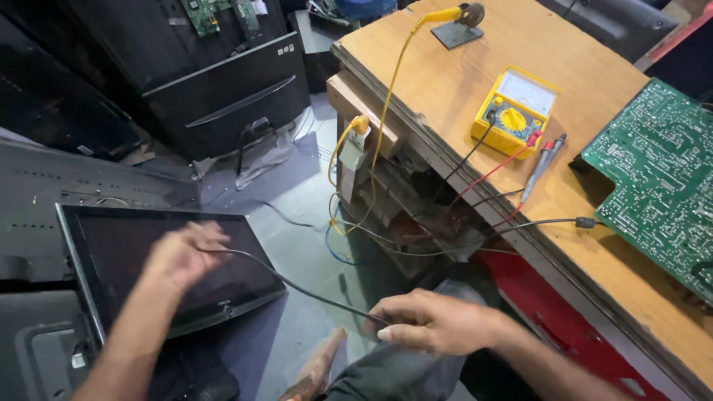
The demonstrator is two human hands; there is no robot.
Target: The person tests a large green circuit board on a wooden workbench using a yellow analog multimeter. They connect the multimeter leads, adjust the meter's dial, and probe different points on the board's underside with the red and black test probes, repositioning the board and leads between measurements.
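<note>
My left hand (180,256) hovers over a flat black monitor (160,267) lying on the floor and pinches one end of a thin black cable (297,286). The cable runs right to my right hand (438,321), which grips it between thumb and fingers above my knee. The left hand is motion-blurred.
A wooden workbench (445,82) stands at right with a yellow multimeter (515,111), red and black probes (542,160), a green circuit board (661,182) and a yellow-handled soldering iron (449,15). Wires hang off its edge. Black TV casings (223,89) crowd the left and back.
</note>
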